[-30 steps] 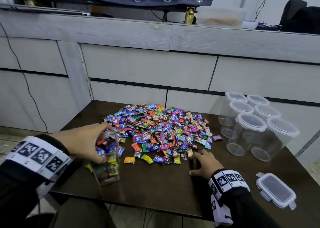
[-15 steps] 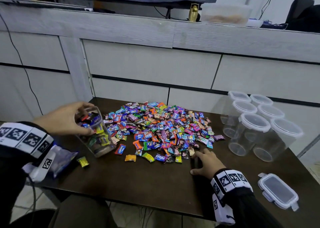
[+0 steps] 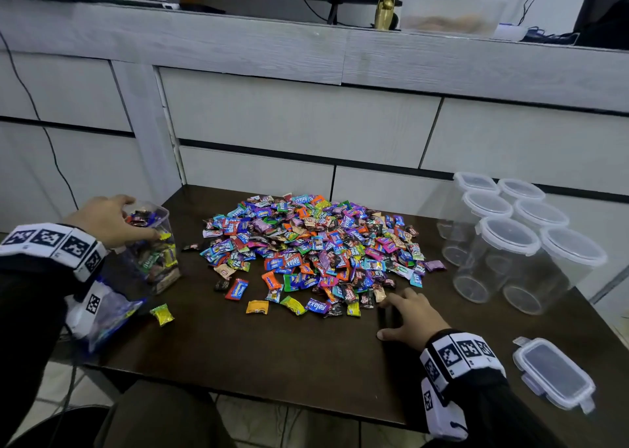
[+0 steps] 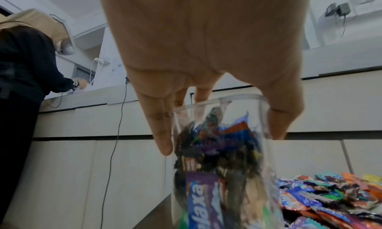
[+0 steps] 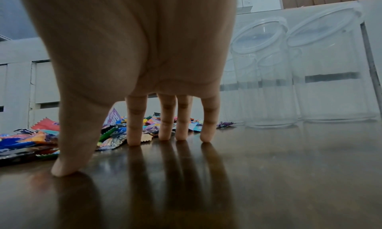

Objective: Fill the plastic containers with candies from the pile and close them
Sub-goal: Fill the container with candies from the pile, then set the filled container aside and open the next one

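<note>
A clear lidless container [image 3: 155,246] [image 4: 219,159], packed with wrapped candies, stands at the table's far left. My left hand [image 3: 109,219] [image 4: 215,121] grips its rim from above, thumb on one side and fingers on the other. The big pile of candies [image 3: 316,250] [image 5: 27,142] covers the middle of the dark table [image 3: 272,345]. My right hand [image 3: 406,314] [image 5: 132,152] rests on the table just in front of the pile's right edge, its fingers straight with the tips on the wood, holding nothing. A loose clear lid [image 3: 553,374] lies at the front right.
Several empty lidded containers [image 3: 510,243] [image 5: 310,72] cluster at the right back of the table. A plastic bag [image 3: 109,314] hangs at the table's left edge, and a yellow candy [image 3: 162,314] lies near it. Grey cabinets [image 3: 306,120] stand behind. Another person [image 4: 24,66] works at the counter.
My left hand carried the filled container from the front left edge back and outward, setting it upright at the far left. The right hand stayed put.
</note>
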Motion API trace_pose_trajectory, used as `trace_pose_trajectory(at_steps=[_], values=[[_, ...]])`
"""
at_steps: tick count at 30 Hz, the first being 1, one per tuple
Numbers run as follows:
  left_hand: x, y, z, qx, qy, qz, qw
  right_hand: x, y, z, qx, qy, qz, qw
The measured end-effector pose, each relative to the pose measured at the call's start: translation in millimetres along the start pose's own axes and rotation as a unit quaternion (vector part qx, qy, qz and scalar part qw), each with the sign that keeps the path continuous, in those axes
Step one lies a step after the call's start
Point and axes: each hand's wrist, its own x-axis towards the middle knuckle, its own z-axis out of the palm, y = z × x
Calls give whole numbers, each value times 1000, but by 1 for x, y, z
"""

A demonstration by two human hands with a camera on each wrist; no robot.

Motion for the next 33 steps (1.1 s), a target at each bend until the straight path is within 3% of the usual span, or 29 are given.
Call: trace_pose_trajectory(at_steps=[7, 9, 11, 13, 16, 18, 20, 25, 29, 33], values=[[0, 10, 0, 39, -9, -19, 999, -3, -1, -1, 0, -13, -4, 1000], [-9, 23, 0, 72, 33, 5, 997, -7, -1, -9, 19, -6, -13, 1000], [-25, 45, 3, 68, 93, 76, 990, -12, 0, -26, 52, 63, -29, 996], [-46, 77, 14, 12, 109, 175, 979, -18, 5, -51, 81, 189, -50, 977], [-80, 129, 43, -23, 62, 286, 956, -24, 19, -94, 89, 358, -52, 928], [-99, 159, 69, -20, -6, 333, 943, -25, 33, -116, 63, 420, -6, 905], [-114, 184, 94, 10, -76, 360, 930, -24, 50, -131, -1, 418, 62, 906], [-135, 216, 133, 88, -180, 393, 897, -17, 88, -131, -145, 274, 230, 923], [-137, 220, 148, 122, -213, 402, 882, -14, 100, -117, -236, 267, 219, 908], [-137, 215, 154, 113, -217, 405, 881, -24, 93, -118, -223, 281, 187, 914]])
